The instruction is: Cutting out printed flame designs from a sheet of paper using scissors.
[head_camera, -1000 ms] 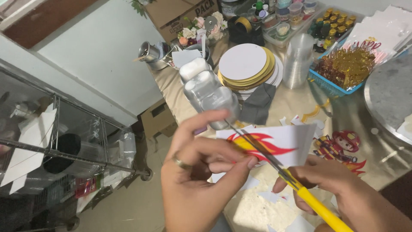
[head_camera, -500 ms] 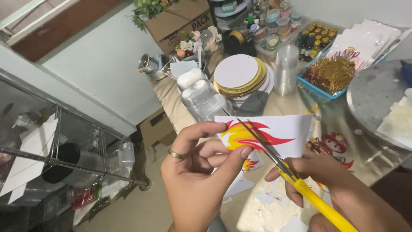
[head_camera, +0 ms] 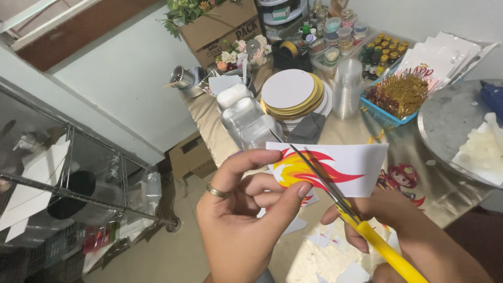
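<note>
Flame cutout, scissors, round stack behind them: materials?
Flame cutout: looks like thin printed paper or card, white with red and yellow print; it holds flat between the left hand's fingers.
Scissors in the right hand: grey metal blades, glossy yellow handle, likely plastic.
Round stack: white-faced discs with shiny gold edges, probably foil-coated cardboard.

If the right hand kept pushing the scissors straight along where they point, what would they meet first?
Probably more of the flame printed paper that the right hand is already cutting with the scissors; beyond it stands a clear plastic container, though depth is unclear.
</note>
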